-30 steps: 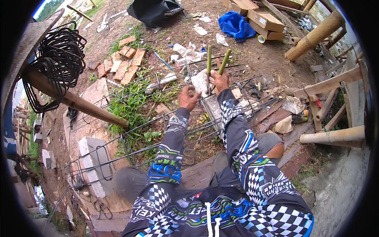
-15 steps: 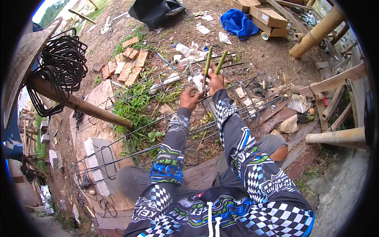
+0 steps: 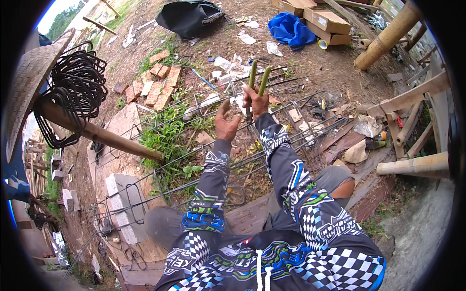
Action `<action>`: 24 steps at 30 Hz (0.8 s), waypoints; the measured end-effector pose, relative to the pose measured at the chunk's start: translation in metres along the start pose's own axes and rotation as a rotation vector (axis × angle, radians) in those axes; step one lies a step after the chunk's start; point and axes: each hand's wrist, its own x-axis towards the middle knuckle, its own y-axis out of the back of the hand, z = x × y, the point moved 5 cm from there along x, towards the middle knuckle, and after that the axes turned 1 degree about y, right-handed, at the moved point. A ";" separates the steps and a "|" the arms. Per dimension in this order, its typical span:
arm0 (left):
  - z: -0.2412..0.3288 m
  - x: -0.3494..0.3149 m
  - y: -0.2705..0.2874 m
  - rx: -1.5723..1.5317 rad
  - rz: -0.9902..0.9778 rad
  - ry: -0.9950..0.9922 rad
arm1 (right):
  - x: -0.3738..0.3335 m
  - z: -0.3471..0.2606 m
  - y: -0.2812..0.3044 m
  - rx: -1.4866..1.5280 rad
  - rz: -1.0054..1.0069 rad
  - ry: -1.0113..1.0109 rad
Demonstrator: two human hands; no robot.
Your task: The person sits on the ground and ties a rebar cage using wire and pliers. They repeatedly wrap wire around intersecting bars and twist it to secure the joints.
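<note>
Ground (image 3: 310, 63): littered soil.
Right hand (image 3: 257, 100): fingers closed round green-handled pincers (image 3: 253, 76).
Pincers: at the rebar cage (image 3: 155, 173), contact unclear; probably stiff, weighty metal, best held by the handles.
Left hand (image 3: 226, 127): fingers parted, seemingly empty, just beside.
Arms (image 3: 293, 169): both outstretched, elbows slightly bent.

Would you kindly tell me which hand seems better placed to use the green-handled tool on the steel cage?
Probably the right hand: it holds the green-handled tool over the steel cage, while the left hand, nearby, is open with no tool visible in it.
</note>
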 end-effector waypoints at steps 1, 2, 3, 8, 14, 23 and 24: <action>0.022 -0.003 0.006 0.037 0.166 -0.133 | -0.008 0.000 0.001 0.032 -0.010 0.058; 0.058 -0.004 -0.002 0.111 0.188 -0.293 | -0.019 -0.005 0.007 -0.007 0.029 0.146; 0.100 -0.005 -0.012 0.194 0.210 -0.453 | -0.027 -0.007 0.009 -0.041 0.064 0.229; 0.167 0.014 -0.100 0.392 -0.136 -0.274 | 0.000 0.025 0.027 -0.208 -0.138 -0.064; 0.157 -0.028 -0.127 0.416 -0.047 -0.516 | -0.019 0.021 0.031 -0.209 -0.101 0.045; 0.145 -0.031 -0.092 0.275 -0.042 -0.568 | -0.070 0.031 0.017 0.040 -0.048 0.231; 0.150 -0.001 -0.098 0.175 -0.086 -0.409 | -0.055 0.019 0.029 -0.033 -0.061 0.240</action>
